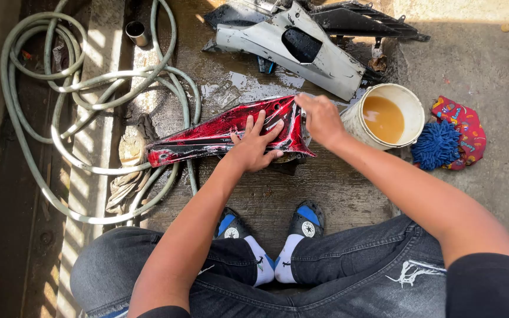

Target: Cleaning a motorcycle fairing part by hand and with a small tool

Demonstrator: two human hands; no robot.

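1. I'm looking down at a long, pointed red fairing panel [225, 131], glossy and wet with dark streaks, lying on damp concrete just ahead of my shoes [269, 227].
2. My left hand [254, 146] lies flat on the panel, fingers spread wide, pressing without gripping.
3. My right hand [320, 119] curls closed over the panel's wide right end; I can't tell whether anything is inside it.
4. Just right stands a white bucket [357, 118] of murky brown water, with a shaggy blue mitt [437, 144] beside it.
5. Beyond the panel lie white and black fairing pieces [301, 44]; a pale hose [78, 100] coils at left.
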